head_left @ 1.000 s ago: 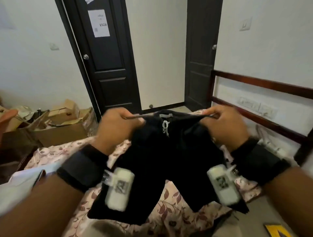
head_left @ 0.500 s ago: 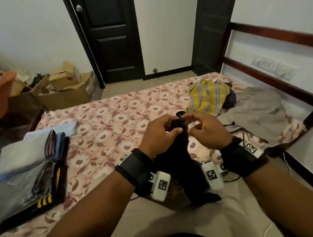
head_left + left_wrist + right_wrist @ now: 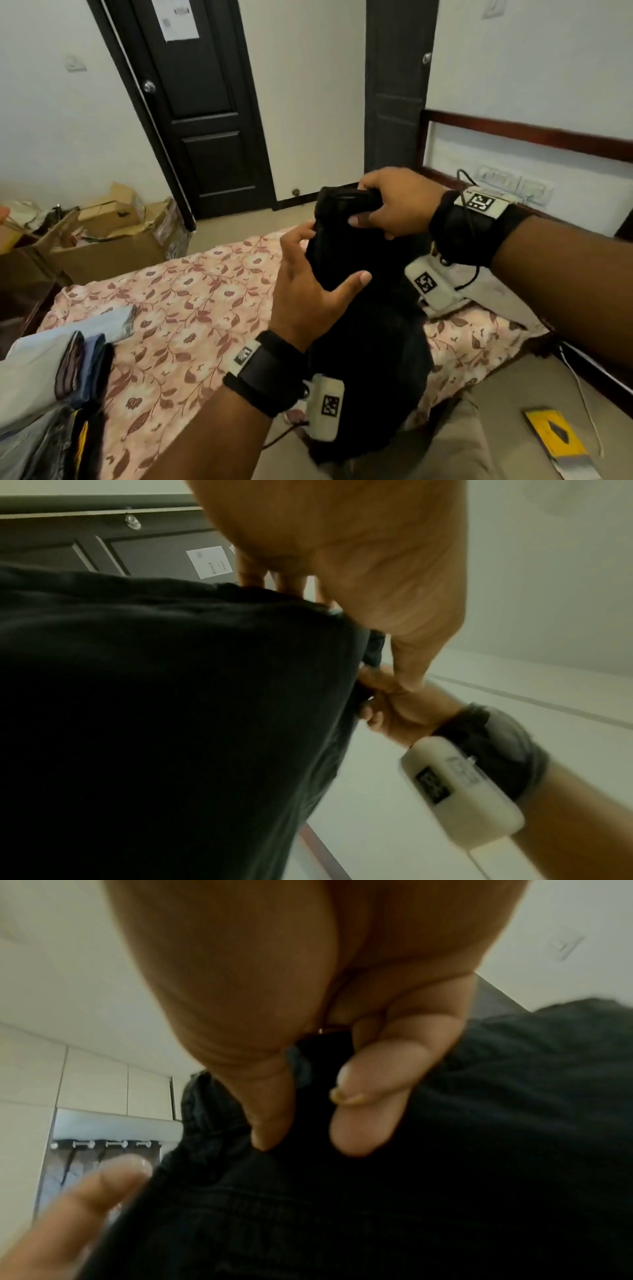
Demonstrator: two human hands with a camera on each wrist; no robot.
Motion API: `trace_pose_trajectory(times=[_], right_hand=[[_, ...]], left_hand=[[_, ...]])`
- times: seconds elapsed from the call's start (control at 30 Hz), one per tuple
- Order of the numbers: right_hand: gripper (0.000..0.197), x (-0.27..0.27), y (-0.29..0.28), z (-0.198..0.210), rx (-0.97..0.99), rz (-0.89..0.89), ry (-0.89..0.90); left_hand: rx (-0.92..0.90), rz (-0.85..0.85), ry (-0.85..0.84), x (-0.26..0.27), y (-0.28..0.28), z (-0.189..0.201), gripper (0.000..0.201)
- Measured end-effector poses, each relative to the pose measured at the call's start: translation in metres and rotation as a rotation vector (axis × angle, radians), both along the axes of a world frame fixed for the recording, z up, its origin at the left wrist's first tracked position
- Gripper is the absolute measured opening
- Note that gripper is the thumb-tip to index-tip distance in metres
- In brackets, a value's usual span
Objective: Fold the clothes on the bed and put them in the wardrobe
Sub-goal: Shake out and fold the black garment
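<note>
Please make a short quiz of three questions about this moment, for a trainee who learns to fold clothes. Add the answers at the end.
1. True or false: the right hand grips the top edge of the black garment.
2. Where is the left hand? A) on the stack of folded clothes, B) against the garment's side, thumb spread across its front, C) on the black door.
3. Fill in: the garment hangs above the bed with the ______ patterned sheet.

Key
1. True.
2. B.
3. Floral.
</note>
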State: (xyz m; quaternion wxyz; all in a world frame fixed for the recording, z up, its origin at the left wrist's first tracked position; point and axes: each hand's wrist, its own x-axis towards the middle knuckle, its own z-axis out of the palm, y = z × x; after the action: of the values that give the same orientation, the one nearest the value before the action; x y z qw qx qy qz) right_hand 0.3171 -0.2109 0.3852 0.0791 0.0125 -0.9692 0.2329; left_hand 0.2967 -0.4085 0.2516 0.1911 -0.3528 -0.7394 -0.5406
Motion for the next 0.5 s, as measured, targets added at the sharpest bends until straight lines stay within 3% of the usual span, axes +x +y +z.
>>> trace_pose_trajectory(times=[0.13, 0.3, 0.5], right_hand=[[0.023, 0.009, -0.002, 0.045, 0.177, -0.095, 0.234], [0.024, 0.032, 0.003, 0.079, 0.213, -0.142, 0.374], [0.026, 0.054, 0.013, 0.095, 0.141, -0.214, 0.467]], left_hand=[[0.065, 0.068, 0.019, -0.016, 0.019, 0.0, 0.053], [0.114, -0.087, -0.076, -0.03, 0.033, -0.009, 0.041], [-0.281, -0.308, -0.322, -0.029, 0.031, -0.042, 0.039]])
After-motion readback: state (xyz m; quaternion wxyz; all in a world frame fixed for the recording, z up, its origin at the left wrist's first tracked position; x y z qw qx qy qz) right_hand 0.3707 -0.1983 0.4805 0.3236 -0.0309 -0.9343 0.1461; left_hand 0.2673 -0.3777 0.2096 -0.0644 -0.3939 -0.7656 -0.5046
